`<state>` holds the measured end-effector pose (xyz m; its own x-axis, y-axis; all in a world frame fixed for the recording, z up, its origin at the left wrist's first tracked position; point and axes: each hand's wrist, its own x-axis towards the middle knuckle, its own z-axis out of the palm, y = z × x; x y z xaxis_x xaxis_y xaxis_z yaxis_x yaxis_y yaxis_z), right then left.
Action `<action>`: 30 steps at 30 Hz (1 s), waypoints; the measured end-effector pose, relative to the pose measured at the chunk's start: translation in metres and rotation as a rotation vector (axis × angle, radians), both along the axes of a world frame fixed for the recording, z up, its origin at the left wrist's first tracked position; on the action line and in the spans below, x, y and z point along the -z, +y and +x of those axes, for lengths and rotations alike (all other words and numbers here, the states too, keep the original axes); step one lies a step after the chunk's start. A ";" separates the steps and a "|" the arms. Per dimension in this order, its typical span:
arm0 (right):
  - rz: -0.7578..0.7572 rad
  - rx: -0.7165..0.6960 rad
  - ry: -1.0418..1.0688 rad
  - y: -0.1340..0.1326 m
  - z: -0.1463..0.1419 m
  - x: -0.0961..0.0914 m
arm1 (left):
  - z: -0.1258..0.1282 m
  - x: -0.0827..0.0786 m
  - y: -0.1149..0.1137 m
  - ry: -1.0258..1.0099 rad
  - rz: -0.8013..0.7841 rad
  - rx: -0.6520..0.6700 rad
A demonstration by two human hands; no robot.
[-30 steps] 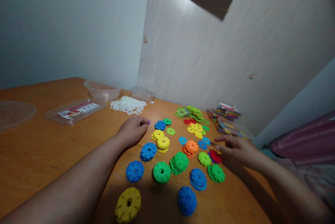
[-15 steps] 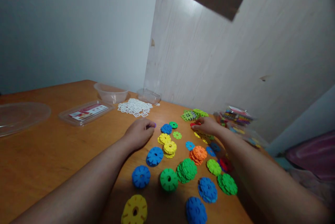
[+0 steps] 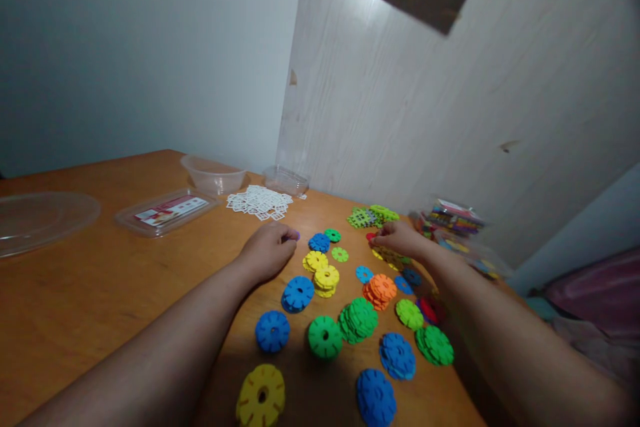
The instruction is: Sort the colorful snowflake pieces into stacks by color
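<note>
My left hand [image 3: 270, 252] rests on the table with its fingers pinched around a small purple disc [image 3: 298, 236], of which only an edge shows. Over on the right, my right hand [image 3: 399, 239] has its fingertips closed at a red disc [image 3: 371, 237], mostly covered by the fingers. Between the hands lie a stack of small blue notched discs [image 3: 319, 242], a green disc [image 3: 333, 235] and a light green disc [image 3: 340, 254]. Yellow discs [image 3: 387, 257] sit just below my right hand, partly in its shadow.
Stacks of notched discs fill the near table, including yellow [image 3: 327, 278], orange [image 3: 383, 288], green [image 3: 359, 320] and blue [image 3: 273, 332]. Behind are white lattice pieces [image 3: 260, 202], a clear bowl [image 3: 214, 175] and a labelled lid [image 3: 167, 212]. Packaged items [image 3: 455, 217] stand at right.
The view has shifted very slightly. My right hand's fingers have drawn a little to the right, showing the red disc at their tips. My left hand keeps its pinch on the purple disc.
</note>
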<state>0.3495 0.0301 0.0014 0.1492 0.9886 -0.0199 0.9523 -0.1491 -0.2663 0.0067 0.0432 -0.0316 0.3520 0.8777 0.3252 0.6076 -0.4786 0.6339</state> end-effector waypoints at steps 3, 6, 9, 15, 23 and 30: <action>0.014 0.019 -0.011 -0.009 0.004 -0.004 | 0.000 -0.001 0.000 0.003 -0.002 0.005; 0.025 0.035 -0.029 -0.009 0.002 -0.005 | 0.000 0.000 0.001 0.007 0.012 0.002; 0.017 0.043 -0.046 -0.001 -0.004 -0.004 | -0.001 0.003 0.003 0.009 0.028 0.000; -0.059 0.039 -0.049 0.015 -0.011 0.000 | -0.001 0.004 0.003 0.024 0.045 0.006; -0.071 0.030 0.028 0.001 -0.017 -0.010 | 0.000 0.002 0.002 0.012 0.028 -0.001; -0.014 -0.026 0.299 -0.081 -0.003 -0.031 | 0.000 0.003 0.004 0.014 0.012 -0.003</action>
